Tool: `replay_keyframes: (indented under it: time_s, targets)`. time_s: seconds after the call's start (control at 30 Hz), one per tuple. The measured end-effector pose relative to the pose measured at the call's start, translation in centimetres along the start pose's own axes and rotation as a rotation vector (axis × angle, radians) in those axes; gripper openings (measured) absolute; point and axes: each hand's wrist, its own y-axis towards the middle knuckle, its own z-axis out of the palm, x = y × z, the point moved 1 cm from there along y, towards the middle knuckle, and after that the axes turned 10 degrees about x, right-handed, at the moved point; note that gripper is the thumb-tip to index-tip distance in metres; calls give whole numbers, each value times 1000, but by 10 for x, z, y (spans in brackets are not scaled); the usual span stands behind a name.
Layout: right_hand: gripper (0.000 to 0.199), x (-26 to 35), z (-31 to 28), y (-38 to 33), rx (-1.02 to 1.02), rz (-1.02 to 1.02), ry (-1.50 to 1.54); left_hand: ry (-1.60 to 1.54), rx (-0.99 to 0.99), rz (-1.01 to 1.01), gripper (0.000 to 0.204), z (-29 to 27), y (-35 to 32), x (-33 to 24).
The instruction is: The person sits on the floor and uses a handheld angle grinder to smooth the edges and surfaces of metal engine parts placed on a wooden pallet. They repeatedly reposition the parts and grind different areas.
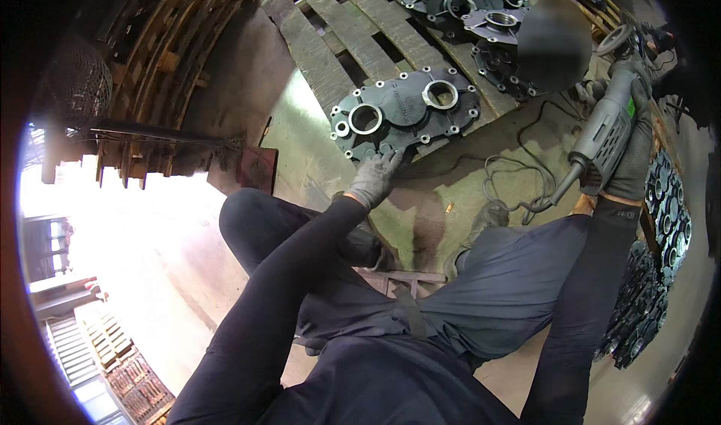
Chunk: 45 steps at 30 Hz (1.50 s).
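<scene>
A grey cast metal housing cover (405, 100) with two large round bores and a bolt-hole rim lies at the near end of a wooden pallet. My left hand (375, 180), in a grey glove, grips its near edge, fingers over the rim; the thumb's place is hard to make out. Off to the right, my gloved right hand (637, 143) is closed round the body of a grey corded grinder (610, 128). The grinder is held upright, away from the cover, its round head at the far end.
More castings (458, 4) sit on the pallet (319, 38) at the far side. Stacked covers (665, 214) stand at the right. The black power cord (518, 199) loops over the floor near my foot. Stacked wooden pallets (161, 72) rise at the left. A blurred round patch hides part of the far right.
</scene>
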Motion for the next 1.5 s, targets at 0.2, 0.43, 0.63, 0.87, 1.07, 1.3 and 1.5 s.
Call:
replay_keyframes:
  time_s: [0.2,0.43,0.63,0.87,1.07,1.3,1.5]
  targets:
    - [44,8,-16,-6,-41,45,92,-54,171,-105,68,26,-1,-40]
    - [54,7,-11,-9,-114,62,87,44,300,-193,72,39,-2,-54]
    - [58,2,-22,-7,-58,56,66,71,247,-175,74,49,-2,-51]
    - [54,3,-18,-20,-59,143,94,14,181,-149,74,55,-9,-46]
    - [56,6,-27,-23,-122,144,99,-44,289,-205,77,10,20,-67]
    - [55,1,-17,-17,-97,184,111,-45,229,-175,75,29,-2,-61]
    - [56,-1,-7,-15,-152,185,80,-128,264,-99,71,-7,10,-78]
